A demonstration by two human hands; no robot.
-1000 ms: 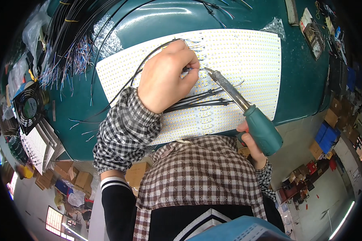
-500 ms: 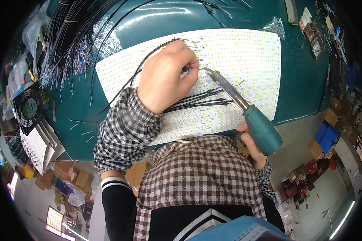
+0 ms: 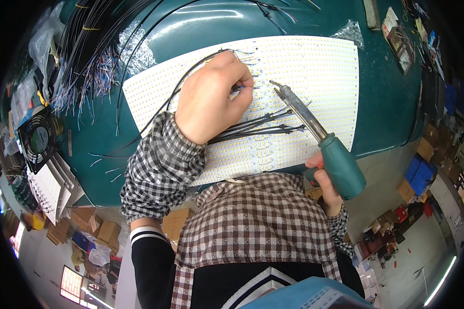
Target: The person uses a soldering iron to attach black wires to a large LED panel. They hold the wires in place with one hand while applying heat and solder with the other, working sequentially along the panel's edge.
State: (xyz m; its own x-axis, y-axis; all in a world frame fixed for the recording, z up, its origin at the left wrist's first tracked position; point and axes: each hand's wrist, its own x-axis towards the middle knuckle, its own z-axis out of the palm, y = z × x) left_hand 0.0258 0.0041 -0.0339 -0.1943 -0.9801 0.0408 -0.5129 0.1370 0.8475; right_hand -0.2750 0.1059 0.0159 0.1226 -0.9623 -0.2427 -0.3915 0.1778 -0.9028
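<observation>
White LED board point(image 3: 314, 67): lies flat on the green table point(image 3: 386, 118), spanning the space in front of the person.
Left hand point(image 3: 211, 100): over the board's left-middle part, thumb and forefinger pinched together, seemingly on a wire end point(image 3: 236, 89).
Right hand point(image 3: 327, 183): below the board's lower-right corner, wrapped around the handle of the soldering iron point(image 3: 343, 170); some fingers are hidden.
Iron tip: over the board's middle, apart from the left fingertips; contact with the board cannot be told.
Thin wires point(image 3: 246, 58): reach the board's upper-middle strip; probably joined, though too small to confirm.
Black cables point(image 3: 268, 131): across the board's lower middle; whether any are attached cannot be told.
Wire bundle point(image 3: 98, 67): left of the board's upper-left edge, coloured ends loose, so apparently unused.
Progress: seemingly partway.
</observation>
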